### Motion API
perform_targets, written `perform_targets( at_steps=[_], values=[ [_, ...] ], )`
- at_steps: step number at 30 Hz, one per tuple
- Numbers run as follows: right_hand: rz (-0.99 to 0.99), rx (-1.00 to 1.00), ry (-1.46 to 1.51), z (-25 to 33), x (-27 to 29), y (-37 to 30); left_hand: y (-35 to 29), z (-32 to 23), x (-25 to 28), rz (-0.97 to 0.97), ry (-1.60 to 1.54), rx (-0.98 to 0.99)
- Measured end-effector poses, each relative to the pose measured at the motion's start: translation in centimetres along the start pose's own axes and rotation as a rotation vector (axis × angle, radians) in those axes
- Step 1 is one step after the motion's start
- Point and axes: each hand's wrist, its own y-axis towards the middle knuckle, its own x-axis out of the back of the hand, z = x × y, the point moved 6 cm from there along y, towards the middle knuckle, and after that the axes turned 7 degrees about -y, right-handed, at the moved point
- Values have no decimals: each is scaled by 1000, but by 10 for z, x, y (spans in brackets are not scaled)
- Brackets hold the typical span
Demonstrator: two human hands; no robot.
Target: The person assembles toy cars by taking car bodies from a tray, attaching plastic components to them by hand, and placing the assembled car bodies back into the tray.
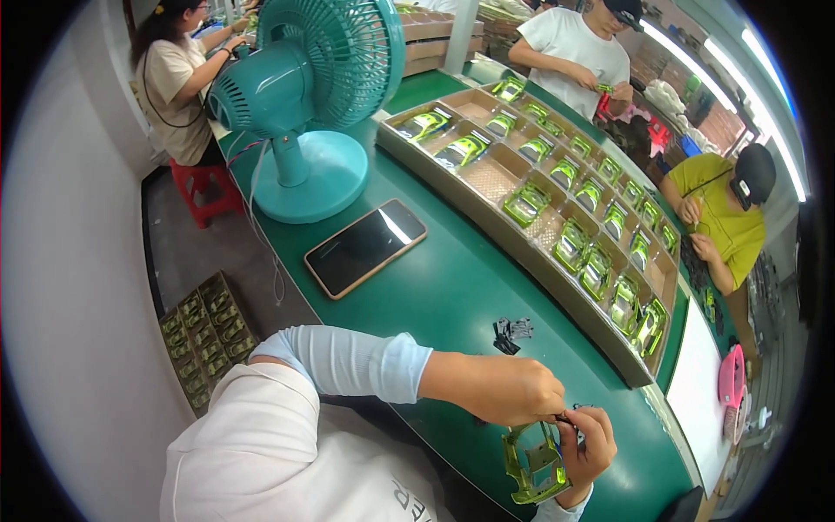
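My right hand (591,444) is closed around one side of a translucent yellow-green toy car body shell (515,474), an open frame-like piece held just above the green table. Coming across from the left, my left hand (513,387) is closed, its back turned up and its fingertips mostly hidden. It pinches at a small black plastic part (565,419) at the shell's upper edge, where the fingers of both hands meet. A little pile of similar black plastic parts (511,334) lies on the table beyond my left hand.
A divided cardboard tray (487,196) of green car shells spans the table's far side. A phone (365,248) and a teal fan (309,178) are at the left. Another shell tray (209,335) sits low left. Co-workers sit across the table; a pink basket (732,374) stands far right.
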Motion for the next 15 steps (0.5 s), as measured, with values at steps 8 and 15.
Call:
perform_targets(
  at_steps=[8,15],
  values=[
    [-6,34,115,9,-7,-8,-4,-11,-4,88,-54,-1],
    [-188,-183,152,-13,8,-18,4,1,2,4,-391,95]
  ],
)
